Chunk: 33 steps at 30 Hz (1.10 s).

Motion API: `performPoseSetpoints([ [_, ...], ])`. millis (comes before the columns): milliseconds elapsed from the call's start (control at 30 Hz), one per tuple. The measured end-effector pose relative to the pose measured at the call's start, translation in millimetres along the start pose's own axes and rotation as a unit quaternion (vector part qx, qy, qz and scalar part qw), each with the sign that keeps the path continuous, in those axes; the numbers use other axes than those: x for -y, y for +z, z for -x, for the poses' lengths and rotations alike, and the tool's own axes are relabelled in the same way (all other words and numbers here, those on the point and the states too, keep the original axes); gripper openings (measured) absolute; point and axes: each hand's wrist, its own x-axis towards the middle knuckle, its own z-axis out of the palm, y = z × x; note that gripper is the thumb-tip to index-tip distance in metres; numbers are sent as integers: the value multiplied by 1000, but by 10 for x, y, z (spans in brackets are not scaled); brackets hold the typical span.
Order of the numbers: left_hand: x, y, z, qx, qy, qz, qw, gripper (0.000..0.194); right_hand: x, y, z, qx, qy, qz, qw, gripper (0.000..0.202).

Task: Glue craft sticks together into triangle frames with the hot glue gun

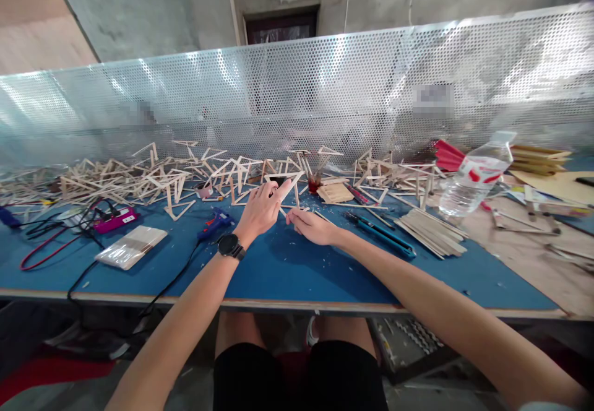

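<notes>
My left hand [263, 207], with a dark watch on its wrist, is closed around part of a light wooden stick frame [293, 182] above the blue mat. Its index finger lies along one stick. My right hand [310, 225] is just to the right and slightly lower, its fingers pinched together at the lower end of a stick of the same frame. The exact contact at the fingertips is small and partly hidden. A blue glue gun [216, 222] lies left of my left hand.
Stick frames [116, 179] pile along the perforated metal screen [297, 89]. A pink power strip [116, 220] and wrapped sticks [132, 247] lie left. To the right are a blue cutter [385, 236], loose sticks [431, 231] and a plastic bottle [477, 176].
</notes>
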Motion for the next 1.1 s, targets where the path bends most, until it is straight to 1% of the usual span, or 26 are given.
performPoseSetpoints([
  [167,0,1,-18,-15,-10,26,999,41,3,5,-25,-46,-52,43,997,31],
  [267,15,3,-28,-17,-11,28,999,31,-39,1,-52,-93,-104,86,987,32],
  [333,30,2,-38,-22,-9,21,1000,29,-63,-5,-61,-125,-127,117,977,33],
  [433,45,-18,-53,-28,3,14,1000,30,-71,-22,-56,-162,-118,150,968,34],
  [567,27,-73,-65,-36,10,12,999,31,-47,-51,-45,-194,-102,164,962,36],
  [767,-19,-123,-73,-33,12,73,997,29,-22,-55,-64,-232,-103,149,956,32],
  [867,-19,-123,-65,-37,12,101,994,30,-19,-43,-73,-244,-101,144,954,30],
  [1033,-7,-118,-42,-62,17,139,988,33,-17,-59,-67,-259,-106,145,949,30],
  [1100,-6,-124,-35,-60,20,146,987,34,-13,-73,-62,-261,-108,149,948,30],
])
